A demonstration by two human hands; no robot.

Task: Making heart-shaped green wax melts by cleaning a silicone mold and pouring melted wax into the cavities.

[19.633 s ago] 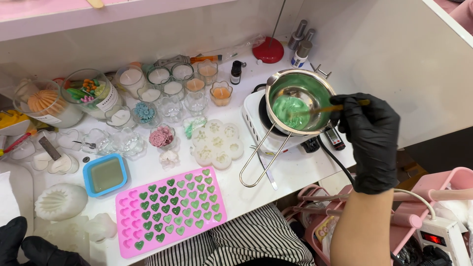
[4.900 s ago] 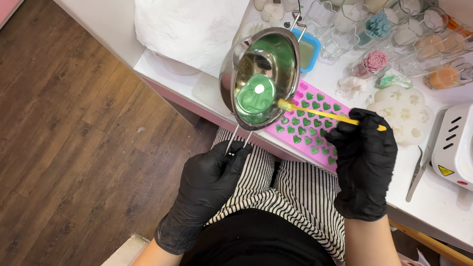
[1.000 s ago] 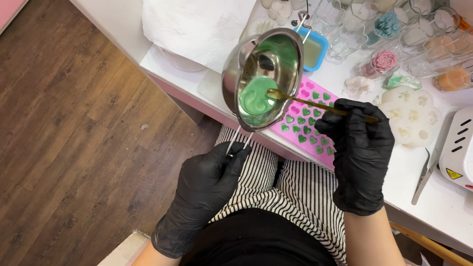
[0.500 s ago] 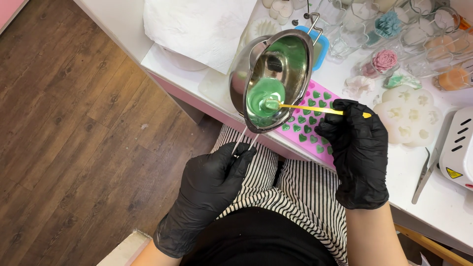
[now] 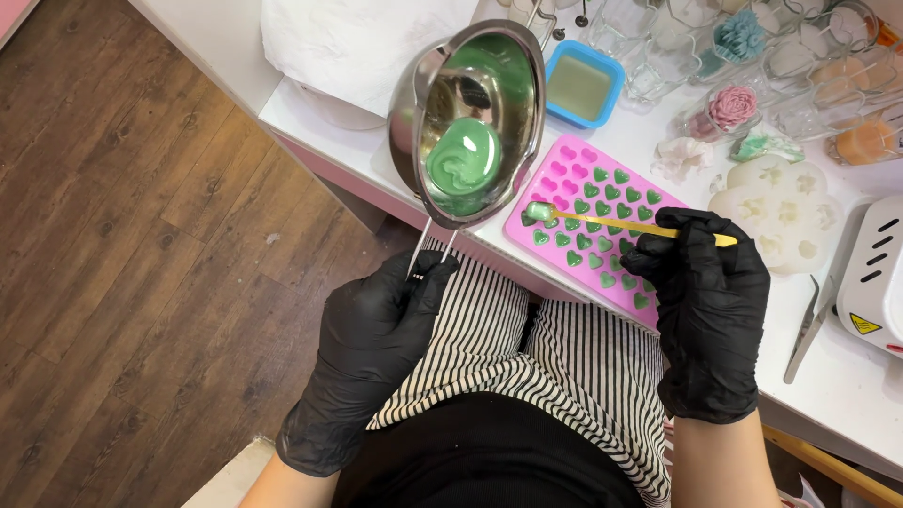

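**Mould mostly filled, far corner left**

The left hand (image 5: 376,348) is clenched on the wire handle of the pot (image 5: 470,122), holding it tilted just beyond its fingers, out past the tabletop (image 5: 884,414) edge. A pool of green wax (image 5: 463,158) sits in the bottom (enough, by the look of it, for more cavities). The right hand (image 5: 705,320) pinches a yellow stick (image 5: 630,224), whose far tip carries a green blob, level with the pot's lip and over the near-left corner of the pink mould (image 5: 602,230).

That mould lies just beyond the right hand's fingers. Most of its heart cavities show green; the rows at the far left corner remain bare pink, so filling looks well past halfway, not finished.

Farther off stand a blue tray (image 5: 581,85), a white flower mould (image 5: 781,212) and glass jars (image 5: 800,75).
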